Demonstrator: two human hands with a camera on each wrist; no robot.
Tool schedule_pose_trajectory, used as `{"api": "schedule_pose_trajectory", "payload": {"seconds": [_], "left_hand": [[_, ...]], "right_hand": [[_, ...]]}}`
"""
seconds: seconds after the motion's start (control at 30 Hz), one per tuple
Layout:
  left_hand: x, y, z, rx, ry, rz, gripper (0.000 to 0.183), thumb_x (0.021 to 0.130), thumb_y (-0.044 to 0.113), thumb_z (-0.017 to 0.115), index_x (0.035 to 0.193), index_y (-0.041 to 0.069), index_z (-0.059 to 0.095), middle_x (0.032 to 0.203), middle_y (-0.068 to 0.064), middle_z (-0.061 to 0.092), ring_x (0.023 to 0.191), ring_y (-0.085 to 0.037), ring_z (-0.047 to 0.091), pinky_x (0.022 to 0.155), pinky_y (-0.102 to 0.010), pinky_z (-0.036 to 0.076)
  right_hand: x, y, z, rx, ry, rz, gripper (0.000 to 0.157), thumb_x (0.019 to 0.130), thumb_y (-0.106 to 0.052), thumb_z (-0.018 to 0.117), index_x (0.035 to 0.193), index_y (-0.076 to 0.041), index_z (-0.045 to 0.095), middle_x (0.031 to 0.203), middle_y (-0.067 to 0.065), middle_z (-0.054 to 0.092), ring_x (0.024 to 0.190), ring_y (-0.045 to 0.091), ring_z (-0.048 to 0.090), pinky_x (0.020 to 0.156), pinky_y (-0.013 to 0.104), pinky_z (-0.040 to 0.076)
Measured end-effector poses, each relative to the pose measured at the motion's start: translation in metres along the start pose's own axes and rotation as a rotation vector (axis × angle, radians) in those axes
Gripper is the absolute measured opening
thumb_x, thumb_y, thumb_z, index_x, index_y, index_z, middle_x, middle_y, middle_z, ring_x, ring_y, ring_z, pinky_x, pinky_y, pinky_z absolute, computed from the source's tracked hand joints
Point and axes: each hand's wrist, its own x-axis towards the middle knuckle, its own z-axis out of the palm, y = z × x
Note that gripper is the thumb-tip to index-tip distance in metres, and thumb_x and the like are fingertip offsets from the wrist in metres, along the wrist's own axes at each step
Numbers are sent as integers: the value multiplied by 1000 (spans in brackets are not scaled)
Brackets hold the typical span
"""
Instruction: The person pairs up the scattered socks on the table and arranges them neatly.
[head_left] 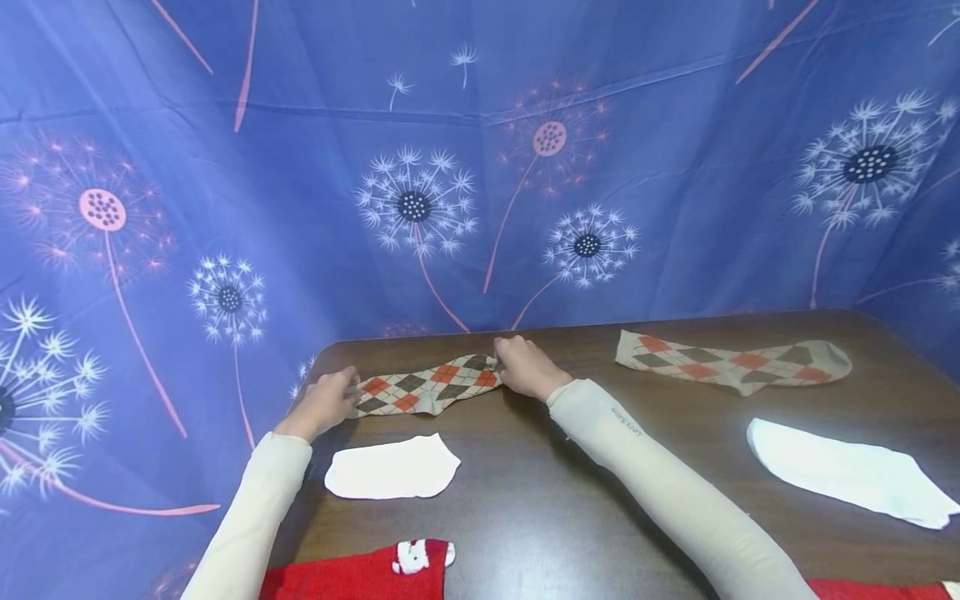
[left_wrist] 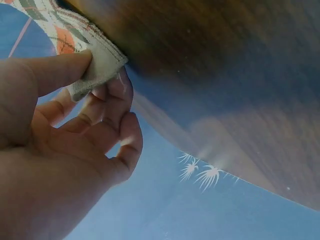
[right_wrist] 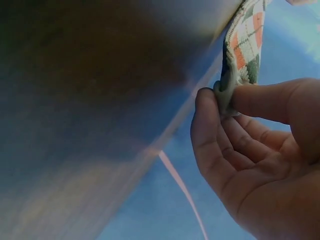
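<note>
Both hands hold one argyle sock (head_left: 431, 387), cream with orange and dark diamonds, stretched sideways near the table's far left edge. My left hand (head_left: 324, 403) pinches its left end; in the left wrist view the thumb presses the plain sock tip (left_wrist: 102, 62) against the fingers. At the other end, my right hand (head_left: 527, 367) pinches the sock between thumb and forefinger, and the right wrist view shows that gripped end (right_wrist: 230, 92) close up. A white ankle sock (head_left: 393, 468) lies just below the held sock.
A second argyle sock (head_left: 735, 363) lies flat at the back right, above another white sock (head_left: 851, 471). Red socks lie at the front: one (head_left: 360, 575) at left, part of another (head_left: 877, 590) at right. A blue dandelion-print curtain (head_left: 480, 183) hangs behind the brown table (head_left: 555, 475).
</note>
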Motion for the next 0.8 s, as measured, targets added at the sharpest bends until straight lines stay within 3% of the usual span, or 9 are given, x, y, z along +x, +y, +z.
{"api": "schedule_pose_trajectory", "payload": {"seconds": [0.17,0.5,0.8], "left_hand": [[-4,-2,-1,-110,8,12,13,93,3,65,105,3,61,98,-14,68,87,-30,66,70,-45,53],[-9,-2,-6,-159,88,98,16,90,-4,65,106,-4,66,98,-19,69,91,-36,68,79,-49,56],[-1,11,-19,-165,79,123,13,92,-1,65,105,0,67,97,-14,69,88,-29,67,77,-45,56]], "right_hand": [[1,5,5,3,5,-1,14,78,5,65,84,-6,60,76,5,63,69,23,62,65,38,54],[-2,10,0,4,-8,-18,15,77,5,65,84,-7,60,75,5,62,68,22,62,63,37,53],[-7,21,-26,-8,23,-44,15,78,7,62,83,-7,60,73,3,61,66,20,59,62,37,51]]}}
